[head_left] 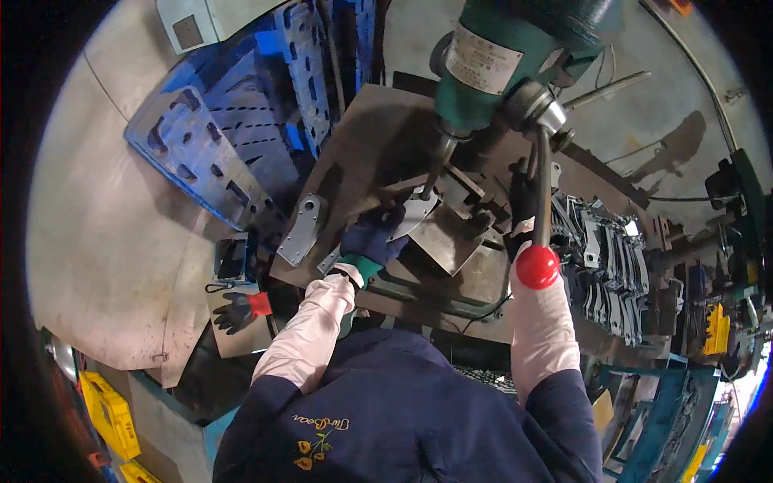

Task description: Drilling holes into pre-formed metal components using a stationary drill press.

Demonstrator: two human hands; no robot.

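Note:
My left hand (372,238), in a dark glove with a green cuff, is closed on the near end of a flat grey metal plate (416,214). The drill press (483,80) stands over that plate, and its spindle and bit (437,167) come down onto or just above the plate's far end; contact is unclear. My right hand (522,191), dark-gloved, is raised by the press hub, closed around a feed lever and partly hidden. In front of it hangs another lever (543,181) with a red ball knob (538,267).
Another metal plate (304,231) lies at the table's left. Many similar dark plates (608,266) stand in rows at right. Blue plastic crates (201,153) lean at the back left. A black and red glove (240,311) and a phone-like object (231,259) lie at left.

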